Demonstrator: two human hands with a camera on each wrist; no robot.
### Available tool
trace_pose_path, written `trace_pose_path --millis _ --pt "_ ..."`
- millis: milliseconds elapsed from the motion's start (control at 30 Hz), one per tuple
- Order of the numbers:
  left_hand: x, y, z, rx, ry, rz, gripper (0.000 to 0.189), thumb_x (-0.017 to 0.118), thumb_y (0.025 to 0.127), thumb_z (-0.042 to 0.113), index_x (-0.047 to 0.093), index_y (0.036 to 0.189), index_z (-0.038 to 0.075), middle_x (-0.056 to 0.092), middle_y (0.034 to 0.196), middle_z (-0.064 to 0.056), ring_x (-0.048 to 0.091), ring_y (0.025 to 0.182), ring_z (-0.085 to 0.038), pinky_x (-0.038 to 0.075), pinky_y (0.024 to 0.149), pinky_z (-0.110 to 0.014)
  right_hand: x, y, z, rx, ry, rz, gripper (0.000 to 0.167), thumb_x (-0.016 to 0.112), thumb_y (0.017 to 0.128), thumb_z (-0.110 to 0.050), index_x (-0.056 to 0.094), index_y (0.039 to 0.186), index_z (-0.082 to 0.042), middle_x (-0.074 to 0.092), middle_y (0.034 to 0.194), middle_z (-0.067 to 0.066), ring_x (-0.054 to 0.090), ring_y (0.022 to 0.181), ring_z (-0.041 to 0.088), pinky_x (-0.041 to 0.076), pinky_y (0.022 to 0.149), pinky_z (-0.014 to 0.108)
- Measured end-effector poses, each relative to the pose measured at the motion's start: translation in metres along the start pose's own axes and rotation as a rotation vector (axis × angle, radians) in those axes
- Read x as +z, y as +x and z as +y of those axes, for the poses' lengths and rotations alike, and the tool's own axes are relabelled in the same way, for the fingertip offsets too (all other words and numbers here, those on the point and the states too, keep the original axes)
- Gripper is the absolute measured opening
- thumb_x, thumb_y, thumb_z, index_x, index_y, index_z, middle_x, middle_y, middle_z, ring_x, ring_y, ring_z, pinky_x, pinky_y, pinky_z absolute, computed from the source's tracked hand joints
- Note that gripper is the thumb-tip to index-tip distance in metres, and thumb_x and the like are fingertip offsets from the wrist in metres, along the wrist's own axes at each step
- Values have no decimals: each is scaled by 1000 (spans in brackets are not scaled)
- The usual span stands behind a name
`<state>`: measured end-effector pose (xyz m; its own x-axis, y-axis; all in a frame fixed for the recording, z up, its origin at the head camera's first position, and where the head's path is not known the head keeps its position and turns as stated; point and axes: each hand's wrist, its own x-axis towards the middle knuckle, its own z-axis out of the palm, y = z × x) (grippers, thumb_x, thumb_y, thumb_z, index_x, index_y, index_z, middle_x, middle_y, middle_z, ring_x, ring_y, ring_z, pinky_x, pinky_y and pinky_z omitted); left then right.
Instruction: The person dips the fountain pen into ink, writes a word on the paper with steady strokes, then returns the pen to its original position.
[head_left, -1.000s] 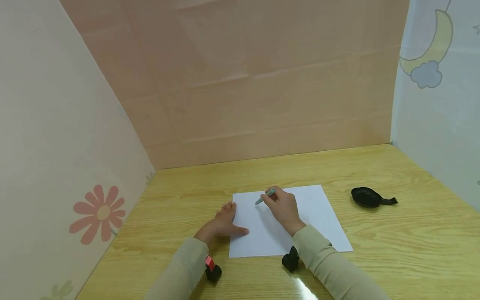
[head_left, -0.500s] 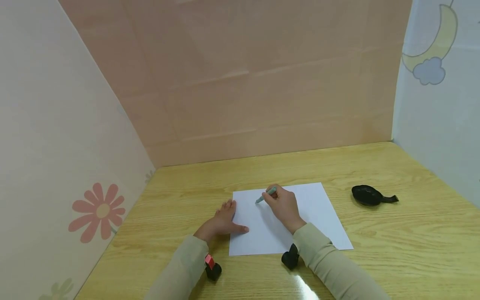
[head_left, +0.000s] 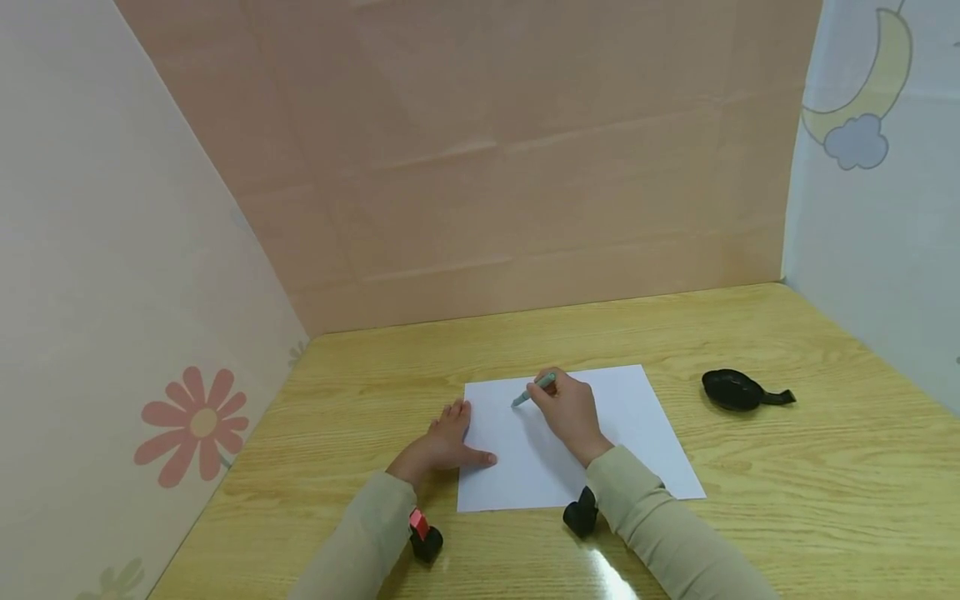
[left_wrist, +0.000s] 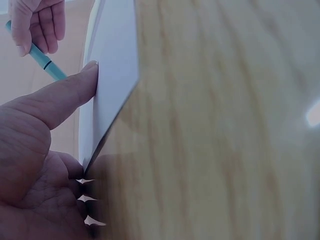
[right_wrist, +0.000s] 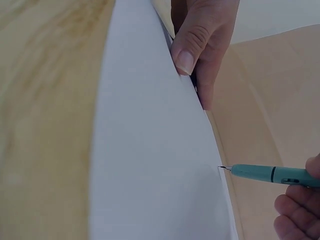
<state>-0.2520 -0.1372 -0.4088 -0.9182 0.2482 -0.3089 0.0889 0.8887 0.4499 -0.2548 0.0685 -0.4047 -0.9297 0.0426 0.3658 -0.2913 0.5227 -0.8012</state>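
A white sheet of paper (head_left: 637, 442) lies on the wooden table. My left hand (head_left: 446, 442) rests at its left edge, fingers spread, with the thumb lying on the sheet. My right hand (head_left: 570, 412) pinches a teal fountain pen (head_left: 534, 389) between thumb and fingers, over the upper left part of the paper. In the right wrist view, the fountain pen (right_wrist: 255, 172) points its metal nib at the sheet, the nib right at the paper's surface. No marks show on the paper (right_wrist: 150, 125). The left wrist view shows the left thumb (left_wrist: 75, 92) pressing near the paper's edge.
A black oval object with a short tail (head_left: 735, 391) lies on the table right of the paper. Black wrist mounts (head_left: 580, 515) hang below both sleeves, the left one with a red part (head_left: 419, 523). Walls enclose the table at the back and both sides.
The head view has tilted slightly. The right hand and the fountain pen have shifted very slightly; the left hand and paper keep their places.
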Motion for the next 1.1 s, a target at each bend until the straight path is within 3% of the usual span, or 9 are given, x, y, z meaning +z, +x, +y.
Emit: trace_pose_path --millis 400,1100 --pt "1 2 -2 -7 -8 -2 107 74 73 47 13 147 -1 8 155 -18 3 142 -34 7 113 -52 -9 1 4 44 -24 17 15 65 85 -21 64 85 -6 66 75 6 54 64 16 42 56 24" --pt "0 -1 -1 9 2 -4 106 73 75 45 12 147 -2 7 155 -18 3 142 -34 7 113 -51 -25 2 14 13 -71 71 13 67 84 -15 64 84 -3 65 73 8 54 64 16 41 57 24"
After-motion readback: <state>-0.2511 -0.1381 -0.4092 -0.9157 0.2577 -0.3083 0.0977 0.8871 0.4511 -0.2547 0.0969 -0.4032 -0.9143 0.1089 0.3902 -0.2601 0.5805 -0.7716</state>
